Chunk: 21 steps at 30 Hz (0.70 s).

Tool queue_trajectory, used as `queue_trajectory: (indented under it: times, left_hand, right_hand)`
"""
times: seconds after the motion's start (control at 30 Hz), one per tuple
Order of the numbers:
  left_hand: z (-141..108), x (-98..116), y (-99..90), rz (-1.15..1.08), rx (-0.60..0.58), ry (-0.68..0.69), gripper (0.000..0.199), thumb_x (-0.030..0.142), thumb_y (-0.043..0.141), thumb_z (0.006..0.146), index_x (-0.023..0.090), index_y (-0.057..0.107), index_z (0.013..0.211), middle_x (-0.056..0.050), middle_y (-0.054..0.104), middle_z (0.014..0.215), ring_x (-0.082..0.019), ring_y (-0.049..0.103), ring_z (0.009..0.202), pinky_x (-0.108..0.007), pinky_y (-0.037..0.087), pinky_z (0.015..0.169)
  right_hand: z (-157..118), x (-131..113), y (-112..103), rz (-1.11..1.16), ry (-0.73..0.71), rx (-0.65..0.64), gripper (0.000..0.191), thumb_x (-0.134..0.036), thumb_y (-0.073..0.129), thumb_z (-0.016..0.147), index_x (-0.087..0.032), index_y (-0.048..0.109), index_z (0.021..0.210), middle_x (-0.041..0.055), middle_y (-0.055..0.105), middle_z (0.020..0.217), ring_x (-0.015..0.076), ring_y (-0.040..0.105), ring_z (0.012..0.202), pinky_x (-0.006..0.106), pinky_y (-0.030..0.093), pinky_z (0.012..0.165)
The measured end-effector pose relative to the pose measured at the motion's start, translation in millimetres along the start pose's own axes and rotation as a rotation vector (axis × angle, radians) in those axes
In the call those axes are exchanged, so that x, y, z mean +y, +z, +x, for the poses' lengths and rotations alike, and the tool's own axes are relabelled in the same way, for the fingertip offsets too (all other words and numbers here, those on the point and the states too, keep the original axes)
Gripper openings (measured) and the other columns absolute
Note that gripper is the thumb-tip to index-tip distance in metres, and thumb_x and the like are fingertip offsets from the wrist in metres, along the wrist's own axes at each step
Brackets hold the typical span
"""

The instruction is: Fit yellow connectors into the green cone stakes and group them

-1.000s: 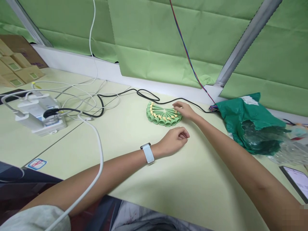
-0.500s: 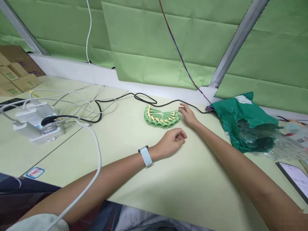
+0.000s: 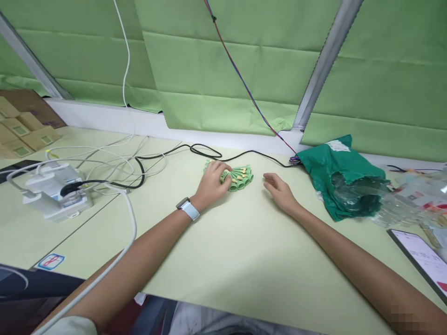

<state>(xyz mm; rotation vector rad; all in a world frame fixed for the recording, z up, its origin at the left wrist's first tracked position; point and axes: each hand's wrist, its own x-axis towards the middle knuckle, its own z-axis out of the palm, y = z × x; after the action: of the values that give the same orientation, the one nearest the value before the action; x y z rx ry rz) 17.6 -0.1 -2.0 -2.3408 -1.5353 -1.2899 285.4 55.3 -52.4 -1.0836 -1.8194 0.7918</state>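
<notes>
Left hand (image 3: 211, 185) has moved onto the green tube fan (image 3: 240, 178).

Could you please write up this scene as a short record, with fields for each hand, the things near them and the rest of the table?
Left hand: the left hand lies over one end of a fan of green tubes with yellow tips; any grip cannot be told.
Right hand: the open right hand rests on the pale green table, apart from the fan.
Left wrist: a white-strapped watch.
Rest: a torn green plastic bag, a white power strip, a thin black cable.
</notes>
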Motion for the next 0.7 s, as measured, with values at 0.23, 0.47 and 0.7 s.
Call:
queue_trajectory:
  times: [0.23,0.47,0.7]
  left_hand:
    - [5.7,-42.5,-1.7,0.141,-0.050,-0.156,0.036,0.036,0.046,0.099,0.025,0.066,0.127,-0.007,0.058,0.145,-0.033,0.042,0.137,-0.052,0.030,0.115]
    - [7.8,-65.9,9.9,0.154,-0.192,-0.204,0.043,0.043,0.039,0.100,0.024,0.071,0.124,-0.007,0.059,0.146,-0.032,0.040,0.142,-0.054,0.027,0.120]
    - [10.8,-67.3,11.8,0.180,-0.219,-0.168,0.046,0.045,0.036,0.101,0.021,0.073,0.115,-0.009,0.063,0.140,-0.029,0.044,0.139,-0.052,0.026,0.121]
  right_hand:
    - [-8.4,-15.3,5.7,-0.359,-0.212,-0.175,0.064,-0.047,0.055,0.096,-0.028,0.038,0.155,0.0117,0.030,0.165,0.0302,0.027,0.153,0.051,0.027,0.123]
    - [4.3,-17.6,14.5,-0.442,-0.213,-0.215,0.065,-0.047,0.050,0.099,-0.024,0.035,0.158,0.0152,0.024,0.168,0.0338,0.024,0.153,0.054,0.026,0.122]
    - [31.9,-14.0,33.1,-0.421,-0.282,-0.150,0.058,-0.029,0.047,0.097,-0.015,0.045,0.153,0.0170,0.038,0.161,0.0315,0.036,0.146,0.049,0.028,0.122]
